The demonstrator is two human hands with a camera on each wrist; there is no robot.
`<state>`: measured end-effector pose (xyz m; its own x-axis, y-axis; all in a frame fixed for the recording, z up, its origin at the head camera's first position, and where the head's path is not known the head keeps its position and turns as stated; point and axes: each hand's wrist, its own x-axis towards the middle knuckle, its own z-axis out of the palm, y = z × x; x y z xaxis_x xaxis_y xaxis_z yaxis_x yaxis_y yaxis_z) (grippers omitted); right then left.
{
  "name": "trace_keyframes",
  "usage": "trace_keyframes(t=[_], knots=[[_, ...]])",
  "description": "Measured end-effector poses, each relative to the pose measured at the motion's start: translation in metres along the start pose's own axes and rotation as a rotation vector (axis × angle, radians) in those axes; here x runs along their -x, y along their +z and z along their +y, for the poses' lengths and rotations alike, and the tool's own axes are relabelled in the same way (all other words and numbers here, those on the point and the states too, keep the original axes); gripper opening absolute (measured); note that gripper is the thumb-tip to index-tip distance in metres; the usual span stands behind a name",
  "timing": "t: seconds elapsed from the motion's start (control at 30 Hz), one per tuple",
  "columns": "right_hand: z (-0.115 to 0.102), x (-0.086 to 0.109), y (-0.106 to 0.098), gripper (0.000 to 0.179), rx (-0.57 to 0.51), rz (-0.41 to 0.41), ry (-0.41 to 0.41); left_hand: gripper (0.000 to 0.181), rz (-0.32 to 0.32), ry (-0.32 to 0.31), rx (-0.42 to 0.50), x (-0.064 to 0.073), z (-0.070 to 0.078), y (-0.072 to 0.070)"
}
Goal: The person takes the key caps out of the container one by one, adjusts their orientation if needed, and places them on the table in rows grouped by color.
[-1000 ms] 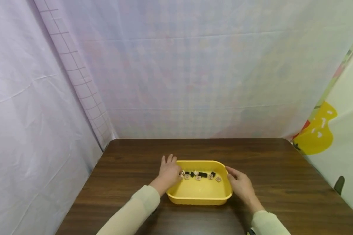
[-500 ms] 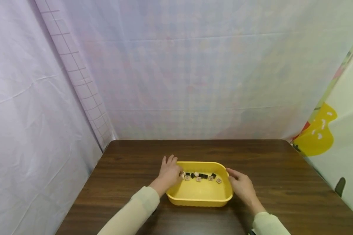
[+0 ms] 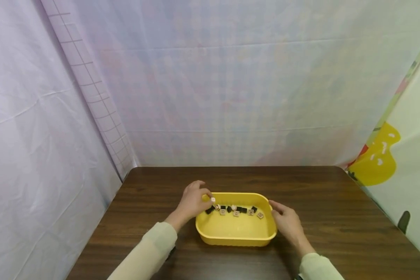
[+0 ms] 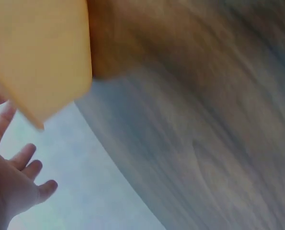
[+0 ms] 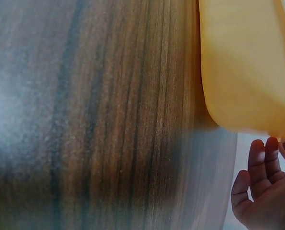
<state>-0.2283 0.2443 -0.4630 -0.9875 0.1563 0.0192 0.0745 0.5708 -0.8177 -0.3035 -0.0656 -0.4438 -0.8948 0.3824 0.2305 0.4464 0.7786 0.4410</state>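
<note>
My left hand (image 3: 192,200) pinches a small white keycap (image 3: 213,200) between thumb and finger, raised at the left end of a yellow plastic tub (image 3: 236,240). Inside the tub, several white keycaps (image 3: 236,213) and black keycaps (image 3: 244,210) lie in a loose row toward the far wall. Some white ones show their undersides. At the tub's right end, my right hand (image 3: 289,223) holds the rim, its fingers (image 5: 258,160) against the outer wall. In the left wrist view the tub's side (image 4: 46,52) hides the pinched piece.
The tub stands on a dark wood-grain table (image 3: 154,190). A pale curtain (image 3: 231,97) hangs behind the table's far edge, and a white sheet (image 3: 31,136) on the left. A small dark object (image 3: 171,252) shows by the left sleeve.
The left hand has lifted out of the tub's left end and drawn back leftward, bringing up a white keycap. Black keycaps at that end now show. The right hand stays on the rim.
</note>
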Motion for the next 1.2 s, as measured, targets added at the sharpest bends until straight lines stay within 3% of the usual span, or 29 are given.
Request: trace_keyframes(t=[0.2, 0.33, 0.63, 0.87, 1.2], knots=[[-0.001, 0.000, 0.000, 0.043, 0.010, 0.002, -0.008, 0.012, 0.084, -0.055, 0.144, 0.003, -0.026, -0.017], [-0.003, 0.000, 0.001, 0.044, 0.008, 0.001, -0.009, 0.012, 0.099, -0.101, 0.201, 0.011, -0.050, -0.024], [-0.006, 0.001, 0.001, 0.043, 0.013, 0.002, -0.004, 0.012, 0.076, -0.093, 0.125, 0.032, -0.096, -0.023], [-0.005, 0.002, 0.002, 0.043, 0.015, 0.010, -0.005, 0.009, 0.008, -0.092, 0.099, 0.041, -0.106, -0.016], [-0.004, 0.002, 0.001, 0.043, 0.015, 0.012, -0.006, 0.012, -0.036, -0.126, 0.071, 0.042, -0.110, -0.013]])
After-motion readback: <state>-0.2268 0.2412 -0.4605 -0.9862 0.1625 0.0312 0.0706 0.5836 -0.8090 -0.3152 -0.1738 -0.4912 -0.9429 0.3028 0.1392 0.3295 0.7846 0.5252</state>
